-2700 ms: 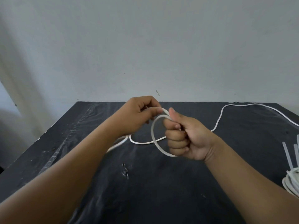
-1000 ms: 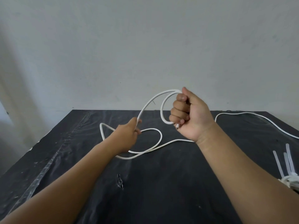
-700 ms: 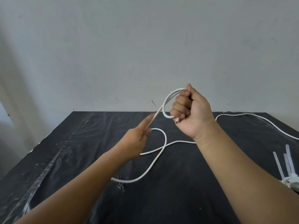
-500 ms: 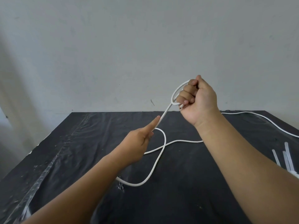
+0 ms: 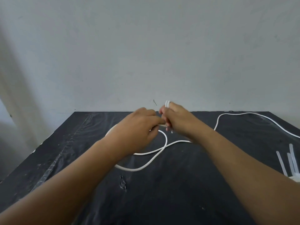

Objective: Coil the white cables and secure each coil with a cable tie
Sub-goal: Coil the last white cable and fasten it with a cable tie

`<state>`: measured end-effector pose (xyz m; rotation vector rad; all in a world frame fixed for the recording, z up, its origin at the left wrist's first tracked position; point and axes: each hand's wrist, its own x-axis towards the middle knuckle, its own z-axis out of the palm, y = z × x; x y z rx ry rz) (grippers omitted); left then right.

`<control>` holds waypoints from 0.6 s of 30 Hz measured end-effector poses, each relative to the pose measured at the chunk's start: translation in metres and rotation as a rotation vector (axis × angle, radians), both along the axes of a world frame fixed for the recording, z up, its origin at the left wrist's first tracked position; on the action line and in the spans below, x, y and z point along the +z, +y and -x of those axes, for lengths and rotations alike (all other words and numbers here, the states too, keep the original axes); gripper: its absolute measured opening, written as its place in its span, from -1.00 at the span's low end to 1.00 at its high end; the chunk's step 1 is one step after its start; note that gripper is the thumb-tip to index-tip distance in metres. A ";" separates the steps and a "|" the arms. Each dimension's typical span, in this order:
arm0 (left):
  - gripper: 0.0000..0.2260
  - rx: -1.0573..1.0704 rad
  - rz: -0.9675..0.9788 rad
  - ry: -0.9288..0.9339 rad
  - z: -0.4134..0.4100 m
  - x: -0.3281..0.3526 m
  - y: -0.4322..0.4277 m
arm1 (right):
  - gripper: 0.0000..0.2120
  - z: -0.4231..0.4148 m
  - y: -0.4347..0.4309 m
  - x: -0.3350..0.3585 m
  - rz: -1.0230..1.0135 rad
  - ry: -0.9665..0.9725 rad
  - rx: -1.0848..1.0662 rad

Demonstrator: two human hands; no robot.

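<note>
Loosely, white cable (image 5: 180, 141) sprawls across a black table (image 5: 178, 200) against grey wall (image 5: 146, 54).

A black tabletop (image 5: 178, 200) fills the lower frame, with a clear taped seam (image 5: 65, 148) along its left side and a small tear (image 5: 122, 184) at lower centre. A grey wall (image 5: 146, 46) bearing one short dark mark (image 5: 155, 102) occupies the upper half.

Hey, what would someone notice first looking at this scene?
Two hands meet over the black table: the right hand grips small loops of white cable, the left hand pinches it alongside. Slack cable crosses itself on the table and trails right, toward clear cable ties at the right edge.
</note>
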<state>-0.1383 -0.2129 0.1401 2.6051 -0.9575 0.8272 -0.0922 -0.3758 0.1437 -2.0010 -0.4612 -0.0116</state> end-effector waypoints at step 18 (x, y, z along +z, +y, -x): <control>-0.92 0.002 0.442 0.404 -0.010 0.003 0.017 | -0.62 0.031 -0.029 -0.012 -0.655 0.694 0.610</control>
